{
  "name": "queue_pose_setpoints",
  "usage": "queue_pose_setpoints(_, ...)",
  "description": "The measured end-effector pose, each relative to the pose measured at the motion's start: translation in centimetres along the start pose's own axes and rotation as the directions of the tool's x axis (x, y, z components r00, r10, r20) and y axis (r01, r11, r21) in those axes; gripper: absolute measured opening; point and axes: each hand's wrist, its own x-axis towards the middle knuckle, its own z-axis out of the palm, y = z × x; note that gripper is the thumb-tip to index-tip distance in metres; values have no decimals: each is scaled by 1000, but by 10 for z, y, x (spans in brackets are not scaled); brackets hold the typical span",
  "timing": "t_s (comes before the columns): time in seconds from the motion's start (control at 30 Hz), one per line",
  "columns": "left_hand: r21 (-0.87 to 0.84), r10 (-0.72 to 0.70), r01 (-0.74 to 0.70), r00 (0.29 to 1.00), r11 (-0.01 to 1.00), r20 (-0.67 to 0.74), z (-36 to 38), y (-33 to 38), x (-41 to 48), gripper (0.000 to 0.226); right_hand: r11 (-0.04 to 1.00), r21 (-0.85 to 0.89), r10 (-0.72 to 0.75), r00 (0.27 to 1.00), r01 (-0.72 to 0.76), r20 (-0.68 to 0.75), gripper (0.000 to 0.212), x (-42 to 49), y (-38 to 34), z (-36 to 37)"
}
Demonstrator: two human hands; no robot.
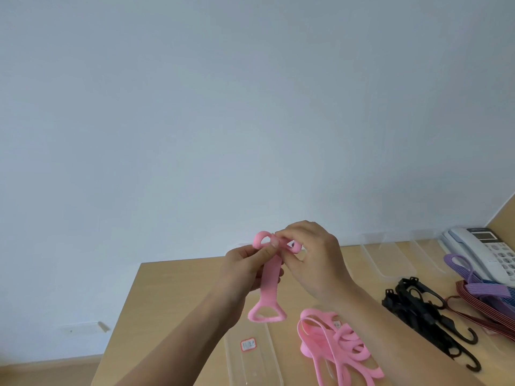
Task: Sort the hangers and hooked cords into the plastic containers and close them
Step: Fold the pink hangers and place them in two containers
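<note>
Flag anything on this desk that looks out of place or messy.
The telephone at the far right edge is the odd one out: it is neither hanger nor cord. The pink straps near the front lie in a tangled heap. Nothing looks damaged or spilled.

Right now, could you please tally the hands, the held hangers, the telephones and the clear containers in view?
Hands, left hand and right hand: 2
Held pink hanger: 1
Telephone: 1
Clear containers: 3
Total: 7

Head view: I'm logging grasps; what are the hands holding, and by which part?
Both hold one pink strap: the left hand grips its upper shaft, and the right hand pinches its looped top end.
</note>
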Motion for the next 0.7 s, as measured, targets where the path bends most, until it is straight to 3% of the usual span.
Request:
queue_pose_setpoints(0.13,23,39,-39,999,999,0,3,-1,1,41,1000,28,-14,1000,14,-5,25,-1,-1,4)
queue_pose_setpoints(0.27,1,68,-68,996,998,-56,1,-4,5,42,988,126,81,996,-84,32,28,-2,3,1)
queue_pose_setpoints(0.47,49,74,-69,991,996,-109,-1,-8,11,13,982,43,175,975,-183,135,36,-1,8,0)
queue_pose_setpoints(0.6,49,66,-62,994,997,-92,-1,-10,12,23,993,-74,114,953,-97,280,11,5,12,-8)
queue_pose_setpoints(0.7,46,63,-59,995,997,-81,-1,-13,12,23,985,-156,125,922,-72,366,10,8,13,-13)
